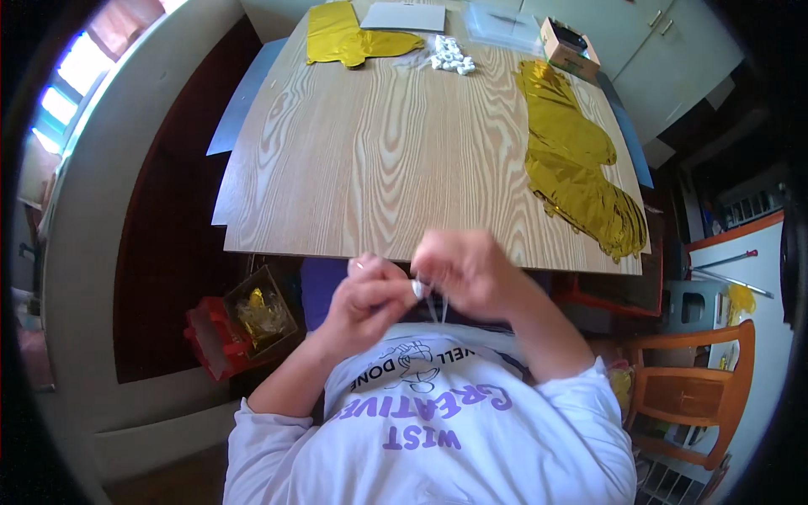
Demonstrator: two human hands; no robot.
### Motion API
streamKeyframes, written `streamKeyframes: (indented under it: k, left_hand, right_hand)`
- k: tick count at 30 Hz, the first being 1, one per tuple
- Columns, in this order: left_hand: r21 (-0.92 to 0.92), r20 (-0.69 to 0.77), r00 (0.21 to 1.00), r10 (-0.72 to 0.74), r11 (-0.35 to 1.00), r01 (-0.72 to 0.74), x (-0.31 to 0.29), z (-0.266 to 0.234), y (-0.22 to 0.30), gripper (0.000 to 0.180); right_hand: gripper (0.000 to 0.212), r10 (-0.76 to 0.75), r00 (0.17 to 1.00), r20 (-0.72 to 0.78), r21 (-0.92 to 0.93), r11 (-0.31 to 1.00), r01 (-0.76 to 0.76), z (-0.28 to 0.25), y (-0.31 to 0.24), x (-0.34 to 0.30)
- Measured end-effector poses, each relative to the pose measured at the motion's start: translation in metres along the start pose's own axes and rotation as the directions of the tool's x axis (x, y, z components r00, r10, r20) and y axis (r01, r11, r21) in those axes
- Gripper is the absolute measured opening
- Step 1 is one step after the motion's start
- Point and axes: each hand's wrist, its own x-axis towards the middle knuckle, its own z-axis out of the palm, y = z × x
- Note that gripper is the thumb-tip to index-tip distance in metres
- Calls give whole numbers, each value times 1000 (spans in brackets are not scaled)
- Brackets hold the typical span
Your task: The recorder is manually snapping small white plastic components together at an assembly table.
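Just off the table's near edge, my two hands meet in front of my shirt. My left hand (368,299) is closed, pinching a small white bundle (417,289) between thumb and fingertips. Close beside it, my right hand (465,268) is curled and a little blurred, its fingers on a thin white string (438,308). A loop of that string hangs below the hands. Similar small white bundles (452,55) lie heaped at the far side of the table, next to a flat gold foil balloon (349,38). Further flat gold foil balloons (572,139) lie along the right side.
The wood-grain table (387,160) spans the space ahead. At its far side are a white flat box (404,17), clear plastic sheets (503,27) and an open carton (570,46). A box with gold foil (263,313) stands low left; a wooden chair (686,394) is at right.
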Motion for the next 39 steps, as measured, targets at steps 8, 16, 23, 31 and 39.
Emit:
streamKeyframes:
  k: [8, 16, 23, 31, 39]
  left_hand:
    - [160, -93, 995, 41, 987, -26, 5, -5, -15, 18]
    - [-60, -188, 978, -95, 995, 85, 9, -9, -10, 11]
    - [-422, -247, 927, -282, 893, 159, 11, -5, 5, 14]
    - [-528, -104, 960, -259, 833, 167, 6, 4, 9, 15]
    - [-483, -37, 952, -303, 840, 249, 6, 7, 14, 14]
  right_hand:
    - [16, 18, 995, 95, 20, 1000, -20, 19, 8, -14]
    - [24, 64, 986, 152, -20, 998, -62, 21, 6, -19]
    - [25, 141, 982, 123, 62, 987, -149, 30, 17, -18]
    - [28, 306, 949, 76, 86, 946, -312, 7, 30, -4]
    - [25, 110, 994, -13, -118, 987, -110, -5, 23, 9]
